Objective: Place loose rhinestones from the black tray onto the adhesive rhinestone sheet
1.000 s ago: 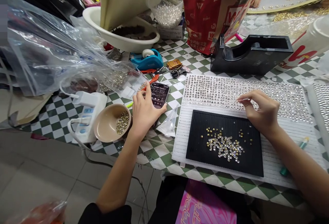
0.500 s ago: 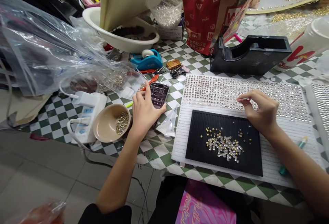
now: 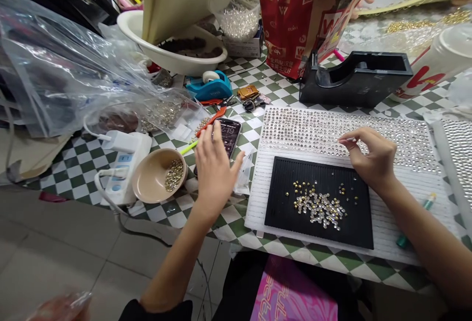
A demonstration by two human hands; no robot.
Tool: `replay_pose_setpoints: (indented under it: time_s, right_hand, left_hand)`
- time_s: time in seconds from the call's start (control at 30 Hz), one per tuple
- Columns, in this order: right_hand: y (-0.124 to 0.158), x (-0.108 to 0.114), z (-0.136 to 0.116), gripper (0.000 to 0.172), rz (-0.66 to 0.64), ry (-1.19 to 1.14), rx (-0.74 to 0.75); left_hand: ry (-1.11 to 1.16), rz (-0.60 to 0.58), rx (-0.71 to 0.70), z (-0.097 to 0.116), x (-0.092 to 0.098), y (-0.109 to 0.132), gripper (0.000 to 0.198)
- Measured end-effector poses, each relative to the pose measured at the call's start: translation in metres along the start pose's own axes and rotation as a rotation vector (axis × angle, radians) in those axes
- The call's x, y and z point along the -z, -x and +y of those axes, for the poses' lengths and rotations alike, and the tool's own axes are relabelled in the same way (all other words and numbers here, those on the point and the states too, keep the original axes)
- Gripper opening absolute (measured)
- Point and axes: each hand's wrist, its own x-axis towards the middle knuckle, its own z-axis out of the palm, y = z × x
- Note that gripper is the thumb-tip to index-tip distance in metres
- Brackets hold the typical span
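My left hand (image 3: 217, 171) is open over the phone (image 3: 229, 136), fingers stretched across the lower part of its lit screen; whether they touch the glass I cannot tell. My right hand (image 3: 374, 156) hovers by the sheet of rhinestones (image 3: 313, 127), thumb and forefinger pinched. Anything between them is too small to see. Below it, a black ridged tray (image 3: 283, 222) carries loose clear and gold rhinestones (image 3: 319, 208). Both sheet and tray rest on a white ribbed board (image 3: 256, 203).
Left of the phone are a beige bowl (image 3: 147, 178) of rhinestones and a white power strip (image 3: 127, 163). A black tape dispenser (image 3: 357, 87), a red paper bag (image 3: 283, 21) and a cup (image 3: 442, 60) stand behind the board. A green pen (image 3: 416, 218) lies at right. Another person's hand (image 3: 363, 4) shows beyond.
My left hand has shifted from the phone's left and lower edges onto its screen, fingers now pointing further forward. My right hand stays pinched in about the same place.
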Motion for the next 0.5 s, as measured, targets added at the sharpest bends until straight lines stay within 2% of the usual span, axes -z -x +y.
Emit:
replay_pose_setpoints:
  time_s: [0.07,0.2,0.27,0.33,0.4,0.5]
  right_hand:
    - [0.000,0.001,0.001,0.017,-0.010,0.005,-0.002]
    - [0.000,0.004,0.002,0.015,-0.052,-0.012,-0.008]
    - [0.001,0.004,0.002,0.013,-0.062,-0.019,-0.019]
    - [0.003,0.004,0.001,0.012,-0.059,-0.025,-0.033]
    - [0.005,0.004,0.000,0.012,-0.051,-0.031,-0.042]
    - [0.007,0.004,-0.001,0.012,-0.044,-0.025,-0.053]
  left_hand:
    - [0.031,0.015,-0.220,0.028,0.003,0.019,0.067]
    - [0.162,-0.004,-0.862,0.084,0.001,0.071,0.052]
    - [0.173,0.068,-1.185,0.102,-0.001,0.094,0.046]
    - [0.143,0.111,-1.422,0.110,-0.002,0.108,0.044]
    - [0.088,0.115,-1.571,0.113,-0.003,0.116,0.046]
    - [0.033,0.115,-1.657,0.116,-0.012,0.126,0.049]
